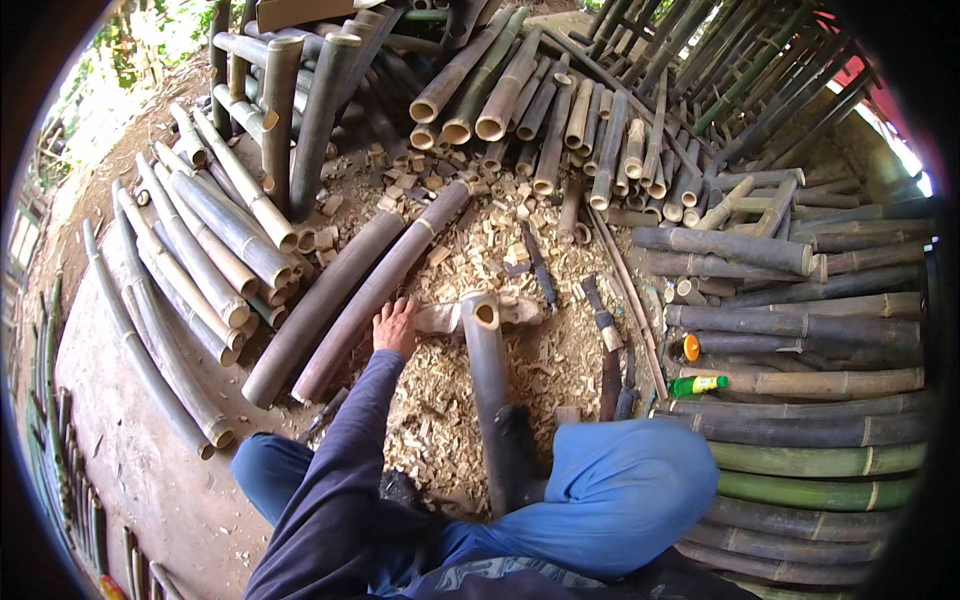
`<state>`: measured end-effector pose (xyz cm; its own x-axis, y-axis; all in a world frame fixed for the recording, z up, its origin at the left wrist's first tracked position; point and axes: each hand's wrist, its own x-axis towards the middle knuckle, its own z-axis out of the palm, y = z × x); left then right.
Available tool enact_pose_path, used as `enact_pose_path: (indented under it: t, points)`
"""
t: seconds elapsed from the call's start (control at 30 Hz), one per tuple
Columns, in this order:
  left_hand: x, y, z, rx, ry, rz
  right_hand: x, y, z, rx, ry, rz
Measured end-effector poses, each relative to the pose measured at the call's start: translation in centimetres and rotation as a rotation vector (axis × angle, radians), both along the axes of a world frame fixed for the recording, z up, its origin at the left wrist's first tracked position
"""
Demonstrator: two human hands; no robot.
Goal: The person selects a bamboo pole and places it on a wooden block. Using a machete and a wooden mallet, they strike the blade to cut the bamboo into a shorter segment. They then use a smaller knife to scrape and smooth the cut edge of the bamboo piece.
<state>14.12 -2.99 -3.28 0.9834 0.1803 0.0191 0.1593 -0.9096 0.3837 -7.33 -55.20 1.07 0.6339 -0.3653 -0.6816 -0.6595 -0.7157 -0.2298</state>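
My left hand (394, 328) reaches forward with its fingers a little apart. It lies at the right edge of a long dark bamboo pole (375, 285), beside the left end of a short wooden block (437, 319); whether it presses on either is unclear. A second dark pole (322, 310) lies parallel on the left. In front of me a bamboo post (486, 370) with a cut hole near its top leans against the block, its lower end between my legs. My right hand is out of sight.
Pale wood chips (440, 425) cover the ground. Blade-like tools with dark handles (603, 320) lie right of the block. Stacked bamboo poles (790, 430) line the right side, with a green bottle (698, 385) on them. More poles (225, 230) lie left; cut pieces (520, 95) pile up ahead.
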Motion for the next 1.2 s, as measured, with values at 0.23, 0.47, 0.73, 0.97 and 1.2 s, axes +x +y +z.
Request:
enact_pose_path:
  t: [0.23,0.47,0.73,0.97,1.2]
  points:
    - [-1.3,-8.0,4.4,-0.239,0.153,0.324,-2.3,-1.7,0.8,-0.019,0.038,-0.035]
    - [-7.7,-19.7,0.6,-0.761,0.3,0.354,-2.3,-2.2,1.8,-0.015,0.065,-0.023]
    - [-7.5,-16.7,-1.9,-1.313,0.305,0.198,-2.5,-5.2,3.7,-0.029,0.102,-0.027]
    - [-8.1,-14.1,-3.5,-1.74,0.394,0.195,-1.5,-7.0,5.3,-0.035,0.131,-0.006]
    - [-7.5,-14.1,0.6,-1.271,0.27,0.399,1.4,-6.6,5.5,-0.052,0.225,0.091]
